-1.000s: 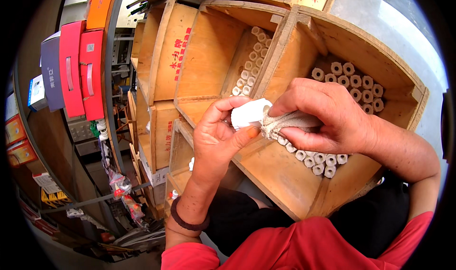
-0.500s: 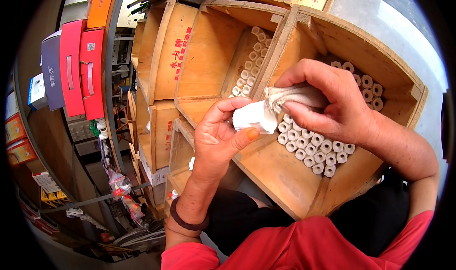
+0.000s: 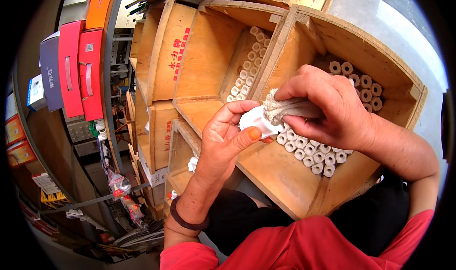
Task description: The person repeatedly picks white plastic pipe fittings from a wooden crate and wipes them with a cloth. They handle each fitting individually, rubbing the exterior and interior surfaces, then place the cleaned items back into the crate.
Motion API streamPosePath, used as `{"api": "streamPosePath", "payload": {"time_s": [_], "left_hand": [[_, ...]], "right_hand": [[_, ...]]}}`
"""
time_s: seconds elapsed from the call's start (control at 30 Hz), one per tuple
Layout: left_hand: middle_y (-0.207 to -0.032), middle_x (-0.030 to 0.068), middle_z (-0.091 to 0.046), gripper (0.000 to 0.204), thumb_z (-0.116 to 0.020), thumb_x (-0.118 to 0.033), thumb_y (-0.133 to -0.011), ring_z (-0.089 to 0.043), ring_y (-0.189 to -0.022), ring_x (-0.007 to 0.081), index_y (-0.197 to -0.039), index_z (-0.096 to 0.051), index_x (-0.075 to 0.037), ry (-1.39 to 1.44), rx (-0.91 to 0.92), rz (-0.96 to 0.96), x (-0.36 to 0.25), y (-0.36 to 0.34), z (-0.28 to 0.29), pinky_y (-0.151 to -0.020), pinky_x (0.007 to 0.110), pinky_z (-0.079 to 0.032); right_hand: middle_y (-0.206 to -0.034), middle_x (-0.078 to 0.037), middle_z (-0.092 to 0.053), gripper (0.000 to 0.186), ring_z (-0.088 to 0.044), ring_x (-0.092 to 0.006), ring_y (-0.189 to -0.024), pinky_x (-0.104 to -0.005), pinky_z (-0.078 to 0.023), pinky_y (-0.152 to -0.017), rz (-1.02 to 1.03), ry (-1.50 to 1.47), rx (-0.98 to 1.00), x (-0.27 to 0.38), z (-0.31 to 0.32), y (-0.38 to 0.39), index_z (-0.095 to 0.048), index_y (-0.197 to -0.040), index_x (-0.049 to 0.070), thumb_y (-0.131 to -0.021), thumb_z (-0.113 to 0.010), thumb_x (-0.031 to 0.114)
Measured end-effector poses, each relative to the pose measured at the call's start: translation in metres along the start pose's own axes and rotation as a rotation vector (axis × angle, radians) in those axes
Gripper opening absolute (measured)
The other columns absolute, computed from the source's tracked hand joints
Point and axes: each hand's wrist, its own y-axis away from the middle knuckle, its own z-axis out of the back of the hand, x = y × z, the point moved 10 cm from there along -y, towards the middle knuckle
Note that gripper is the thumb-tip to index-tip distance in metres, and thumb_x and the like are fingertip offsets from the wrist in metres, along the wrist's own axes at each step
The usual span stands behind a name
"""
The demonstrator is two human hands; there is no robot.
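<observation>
A short white cup-shaped piece with a ridged rim is pinched between the thumb and fingers of my left hand. A bunched beige cloth is gripped in my right hand, and its front end presses against the open end of the white piece. The cloth hides part of that opening. Both hands are above the wooden box, over its right compartment. In that compartment stand several white pieces with hexagonal ends and round holes, set close together in rows, partly covered by my right hand and forearm.
The wooden box's left compartment holds more of these white pieces. A wooden divider separates the compartments. On the left, a tall shelf carries red boxes, a dark blue box and an orange box.
My left hand has turned and shifted the white piece slightly right, so its opening shows more. The cloth end has moved slightly left, over the opening. Both hands keep their hold.
</observation>
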Motion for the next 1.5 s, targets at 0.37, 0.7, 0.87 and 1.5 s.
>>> {"api": "streamPosePath", "payload": {"time_s": [0.37, 0.7, 0.87, 1.5], "left_hand": [[-0.116, 0.0158, -0.061, 0.049, -0.074, -0.018, -0.084, -0.063, -0.102, 0.0236, -0.122, -0.051, 0.004, -0.037, -0.089, -0.068, -0.006, 0.002, 0.012, -0.085, 0.039, -0.055], [-0.12, 0.0113, -0.053, 0.046, -0.072, 0.008, -0.079, -0.056, -0.111, 0.0184, -0.12, -0.053, 0.001, -0.32, -0.027, -0.335, -0.034, 0.01, -0.001, -0.097, 0.033, -0.047], [-0.124, 0.012, -0.048, 0.047, -0.072, 0.01, -0.077, -0.053, -0.115, 0.0201, -0.119, -0.053, 0.0, -0.418, -0.004, -0.465, -0.045, 0.013, -0.004, -0.099, 0.034, -0.046], [-0.119, 0.0142, -0.056, 0.05, -0.08, 0.006, -0.07, -0.056, -0.113, 0.0239, -0.114, -0.059, -0.004, -0.684, -0.1, -0.617, -0.066, 0.027, -0.011, -0.095, 0.034, -0.048]], "right_hand": [[-0.085, -0.009, -0.059, 0.029, -0.062, -0.0237, -0.068, -0.031, -0.049, -0.056, -0.008, -0.031, 0.143, 0.002, -0.013, 0.002, -0.063, -0.1, 0.006, -0.073, -0.074, 0.005], [-0.09, -0.009, -0.062, 0.029, -0.063, -0.0256, -0.079, -0.0326, -0.051, -0.068, -0.198, -0.178, 0.079, -0.015, -0.014, 0.007, -0.06, -0.1, 0.003, -0.075, -0.075, 0.007], [-0.091, -0.01, -0.062, 0.031, -0.064, -0.0298, -0.083, -0.0352, -0.053, -0.069, -0.131, -0.215, 0.097, -0.01, -0.013, 0.001, -0.056, -0.102, 0.006, -0.074, -0.071, 0.007], [-0.087, -0.006, -0.063, 0.027, -0.062, -0.0111, -0.081, -0.0259, -0.052, -0.071, -0.503, -0.623, 0.065, -0.036, -0.026, 0.013, -0.059, -0.1, 0.001, -0.082, -0.074, 0.013]]}}
